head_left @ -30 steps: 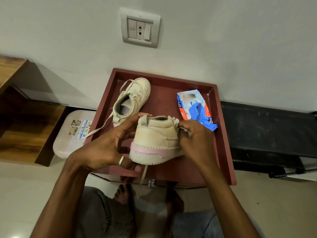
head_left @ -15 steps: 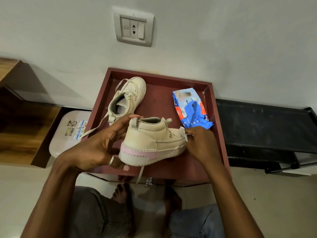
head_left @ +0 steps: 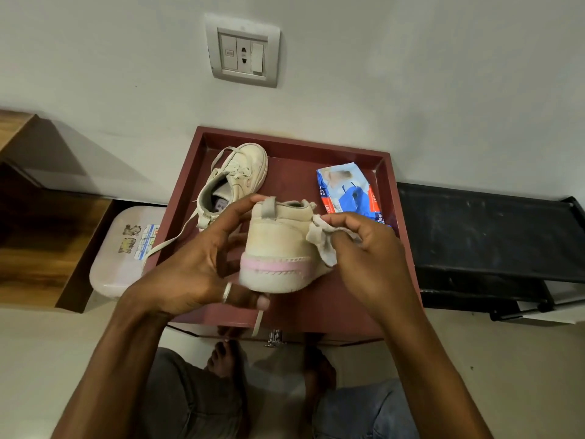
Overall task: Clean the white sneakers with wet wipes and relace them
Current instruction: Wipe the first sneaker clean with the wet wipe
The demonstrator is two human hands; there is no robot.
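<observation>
My left hand (head_left: 202, 264) grips a small white sneaker (head_left: 278, 248) with a pink band on its sole, heel turned toward me, above the red tray (head_left: 389, 191). A loose lace hangs from under it. My right hand (head_left: 370, 248) pinches a crumpled wet wipe (head_left: 323, 242) against the sneaker's right side. The second white sneaker (head_left: 234, 182) lies on the tray's far left, laced, with one lace trailing over the left rim. A blue and white wet wipe pack (head_left: 348, 191) lies on the tray's far right.
The tray sits against a white wall with a switch plate (head_left: 243, 52). A pale lidded box (head_left: 123, 248) stands left of the tray, wooden furniture (head_left: 38, 236) further left, a black shelf (head_left: 487, 232) on the right. My knees and bare feet show below.
The held sneaker has turned so its heel faces me more squarely. My right hand has lifted a little and the wet wipe now shows against the shoe's right side.
</observation>
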